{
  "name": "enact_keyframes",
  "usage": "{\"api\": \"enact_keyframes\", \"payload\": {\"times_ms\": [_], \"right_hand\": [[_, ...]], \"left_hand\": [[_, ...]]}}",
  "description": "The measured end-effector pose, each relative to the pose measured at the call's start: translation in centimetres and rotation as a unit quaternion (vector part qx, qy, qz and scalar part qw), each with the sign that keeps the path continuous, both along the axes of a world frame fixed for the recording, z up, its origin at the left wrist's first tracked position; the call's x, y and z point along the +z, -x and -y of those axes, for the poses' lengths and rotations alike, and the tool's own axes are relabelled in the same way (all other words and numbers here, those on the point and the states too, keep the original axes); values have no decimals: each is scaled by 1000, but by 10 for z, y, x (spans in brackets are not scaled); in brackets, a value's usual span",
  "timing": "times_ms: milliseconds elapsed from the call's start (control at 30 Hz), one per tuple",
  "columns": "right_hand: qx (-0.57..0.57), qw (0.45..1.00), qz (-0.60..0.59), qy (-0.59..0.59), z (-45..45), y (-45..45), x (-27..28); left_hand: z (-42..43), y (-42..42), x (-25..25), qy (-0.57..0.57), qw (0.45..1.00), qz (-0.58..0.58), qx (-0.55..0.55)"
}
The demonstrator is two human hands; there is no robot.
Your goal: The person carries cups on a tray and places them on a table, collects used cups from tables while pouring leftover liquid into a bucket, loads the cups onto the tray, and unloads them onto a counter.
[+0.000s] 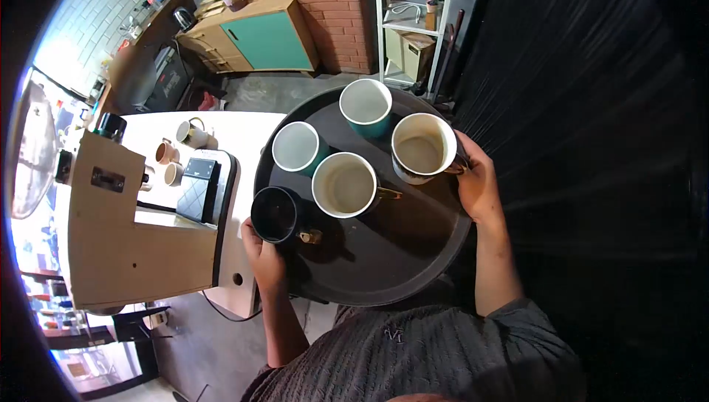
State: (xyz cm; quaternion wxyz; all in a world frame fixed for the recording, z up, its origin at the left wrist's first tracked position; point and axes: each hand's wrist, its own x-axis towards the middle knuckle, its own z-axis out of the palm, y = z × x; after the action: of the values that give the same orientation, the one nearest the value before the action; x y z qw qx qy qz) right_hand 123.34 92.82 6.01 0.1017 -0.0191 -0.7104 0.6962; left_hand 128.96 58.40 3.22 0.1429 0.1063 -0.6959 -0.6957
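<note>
A round dark serving tray [365,273] is held in front of my body between both hands. My left hand [264,258] grips its left rim, close beside a black mug [276,214]. On the opposite rim my right hand [481,188] is closed, next to the handle of a white-rimmed mug [425,143]; its fingers are partly hidden. Another pale mug [345,185] with a gold-coloured handle stands mid-tray. Toward the far side are two teal cups with pale insides, one at the back [366,106] and one to its left [299,147]. All stand upright; the insides I can see show no drink.
On the left, a large beige coffee grinder [140,232] stands by a white counter [240,213]. The counter holds a black scale [199,188], a white pitcher [192,134] and small brown cups [167,153]. Beyond are a teal-doored cabinet [267,41], brick pillar [334,18] and white shelf [416,21]. Dark curtain-like material [583,143] hangs right.
</note>
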Motion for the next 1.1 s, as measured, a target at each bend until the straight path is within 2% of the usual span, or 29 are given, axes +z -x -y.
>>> {"api": "enact_keyframes", "payload": {"times_ms": [33, 67, 167, 300, 400, 467, 533, 667, 833, 900, 1000, 1100], "right_hand": [[7, 1000, 5, -2, -7, 13, -7], [9, 1000, -2, 3, -13, 28, -18], [10, 1000, -9, 23, -25, 68, -26], [-18, 999, 28, 22, -43, 121, -40], [-53, 998, 9, -14, -49, 151, -25], [-73, 996, 42, -20, -67, 176, -36], [-108, 993, 44, -8, -72, 199, -25], [-157, 983, 79, -50, -89, 242, -18], [-144, 987, 61, -26, -107, 312, -15], [-120, 991, 60, -27, -113, 343, -14], [-86, 995, 44, 33, -122, 400, -18], [-43, 999, 10, -11, -129, 455, -23]], "left_hand": [[-12, 9, 5, -77, 997, 9, 20], [-19, 19, 7, -80, 996, 12, 25], [-31, 59, 6, 5, 998, 62, 19], [-42, 126, -22, -43, 999, 29, -4], [-54, 183, -34, -36, 999, 15, -20], [-64, 216, -36, -68, 997, 28, -26], [-73, 252, -34, -29, 998, 40, -45], [-94, 313, -23, -24, 996, 37, -75], [-110, 380, -29, -26, 997, 14, -74], [-115, 405, -32, -61, 996, 5, -62], [-121, 439, -29, -49, 998, 6, -35], [-127, 467, -20, -47, 999, -15, 7]]}}
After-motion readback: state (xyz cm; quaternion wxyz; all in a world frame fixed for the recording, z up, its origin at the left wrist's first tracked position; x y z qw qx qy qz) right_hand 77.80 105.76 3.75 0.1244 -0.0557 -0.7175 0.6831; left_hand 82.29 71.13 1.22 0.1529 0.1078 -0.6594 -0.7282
